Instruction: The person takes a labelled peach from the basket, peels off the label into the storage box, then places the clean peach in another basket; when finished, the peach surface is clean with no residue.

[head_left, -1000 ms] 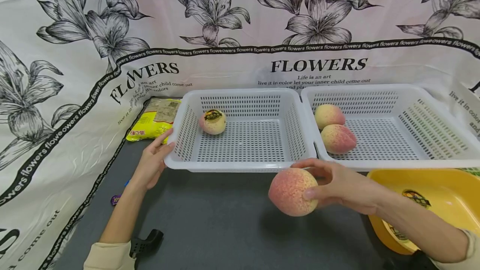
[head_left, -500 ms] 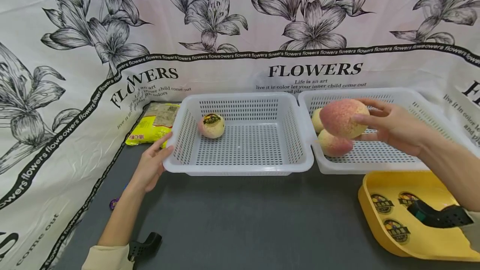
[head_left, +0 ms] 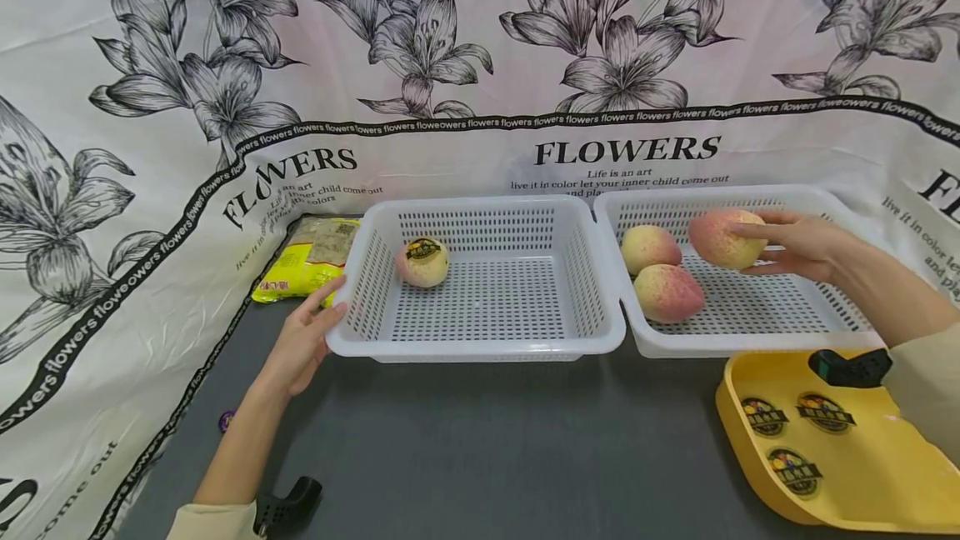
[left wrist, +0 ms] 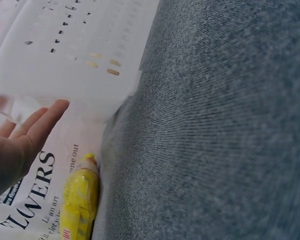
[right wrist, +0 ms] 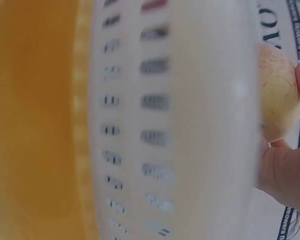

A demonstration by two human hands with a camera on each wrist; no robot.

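Head view: right hand (head_left: 801, 245) holds peach (head_left: 722, 238) over right basket (head_left: 757, 346); left hand (head_left: 302, 344), fingers loosely extended, at left edge of left basket (head_left: 480, 348). Likely placing; needs lowering, release.

The peach (head_left: 722, 240) in the right hand (head_left: 798, 245) is pink fading to pale yellow, speckled. Left of that hand, the far peach (head_left: 649, 248) is creamy yellow flushed pink, the near peach (head_left: 666, 293) pinker. The basket (head_left: 750, 345) beneath it is white, patterned with rows of slots. Nearer the wearer, the tub (head_left: 862, 490) is yellow, its stickers (head_left: 825, 412) mostly black. Beside the left hand (head_left: 298, 348), the bag (head_left: 288, 277) is bright yellow with pinkish-red print.
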